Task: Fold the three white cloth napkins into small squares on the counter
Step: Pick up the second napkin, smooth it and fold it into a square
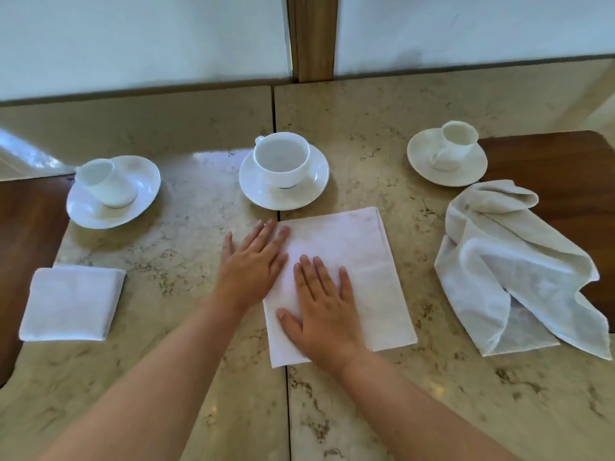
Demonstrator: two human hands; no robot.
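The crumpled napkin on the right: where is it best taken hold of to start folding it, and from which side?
Probably by the loose pointed corner of the crumpled napkin at its near right end, coming from the right with the right hand. That corner lies flat and single-layered on the counter; the far end is bunched into rolls, so pinching there would lift several layers.

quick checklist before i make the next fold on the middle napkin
1. Middle napkin lies flat as a rectangle: ok.
2. Left hand presses its left edge, fingers straight: ok.
3. Right hand lies flat on it: ok.
4. Cup and saucer beyond its far edge stand apart from it: ok.
5. Edges of the layers line up: cannot tell.
6. All three folded: not ok; folded square done, crumpled napkin untouched.
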